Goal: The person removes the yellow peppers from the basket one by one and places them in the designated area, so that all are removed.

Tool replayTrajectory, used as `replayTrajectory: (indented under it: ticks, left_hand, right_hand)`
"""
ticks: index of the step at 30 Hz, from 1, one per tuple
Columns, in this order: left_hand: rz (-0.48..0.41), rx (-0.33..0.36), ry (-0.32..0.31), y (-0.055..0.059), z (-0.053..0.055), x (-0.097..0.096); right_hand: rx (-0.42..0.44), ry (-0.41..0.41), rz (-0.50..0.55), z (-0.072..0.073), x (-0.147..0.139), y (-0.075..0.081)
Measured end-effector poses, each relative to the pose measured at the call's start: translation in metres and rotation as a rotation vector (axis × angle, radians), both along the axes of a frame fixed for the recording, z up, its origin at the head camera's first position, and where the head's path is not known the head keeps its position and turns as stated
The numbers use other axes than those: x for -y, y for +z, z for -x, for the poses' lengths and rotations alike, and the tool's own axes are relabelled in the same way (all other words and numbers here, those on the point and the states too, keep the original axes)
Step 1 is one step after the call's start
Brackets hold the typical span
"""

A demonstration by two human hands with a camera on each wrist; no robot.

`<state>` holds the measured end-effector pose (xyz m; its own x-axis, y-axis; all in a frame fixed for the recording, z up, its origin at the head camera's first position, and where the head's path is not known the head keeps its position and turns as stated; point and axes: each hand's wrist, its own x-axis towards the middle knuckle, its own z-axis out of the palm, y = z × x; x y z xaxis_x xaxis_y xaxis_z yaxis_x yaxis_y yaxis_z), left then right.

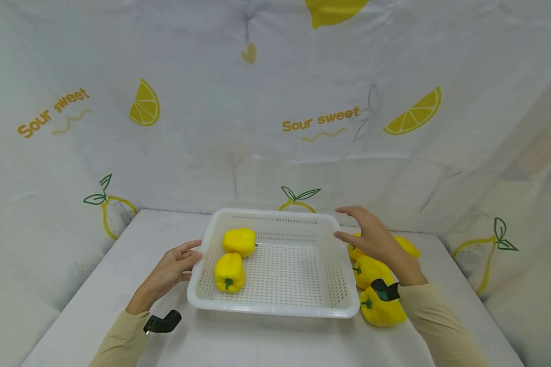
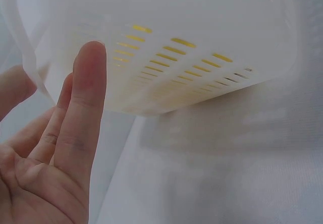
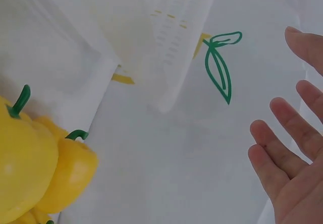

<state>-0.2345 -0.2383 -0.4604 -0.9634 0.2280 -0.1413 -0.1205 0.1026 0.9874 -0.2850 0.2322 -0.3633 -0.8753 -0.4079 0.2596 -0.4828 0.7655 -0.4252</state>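
Observation:
A white slotted plastic basket [image 1: 280, 275] sits in the middle of the table. Inside it, at the left end, are two yellow bell peppers, one [image 1: 239, 241] behind the other [image 1: 229, 272]. My left hand [image 1: 172, 270] is at the basket's left rim, its fingers fairly straight alongside the outer wall; the left wrist view shows a long finger [image 2: 86, 113] in front of that wall. Spread and holding nothing, my right hand [image 1: 376, 237] hovers by the back right corner, its thumb close to the rim. In the right wrist view its fingers [image 3: 285, 161] are apart from the basket.
Several more yellow bell peppers [image 1: 383, 308] lie on the table to the right of the basket, partly behind the right hand and wrist. A white cloth printed with lemons [image 1: 229, 178] hangs behind and beside the white table [image 1: 239, 341].

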Motion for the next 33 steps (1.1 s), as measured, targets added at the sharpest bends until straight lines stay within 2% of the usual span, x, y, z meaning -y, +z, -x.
replayTrajectory:
  ticks: [12,22,33]
  left_hand:
    - [-0.009,-0.005,-0.008,-0.001,0.0,0.0]
    - [-0.002,-0.003,-0.001,0.0,0.001,-0.001]
    - [0.006,-0.012,-0.003,0.0,-0.001,-0.001]
  right_hand:
    - [0.019,0.057,0.061,-0.001,0.03,0.001]
    - [-0.016,0.114,0.111,0.001,0.05,-0.009]
    - [0.045,0.147,0.153,-0.002,0.077,-0.024]
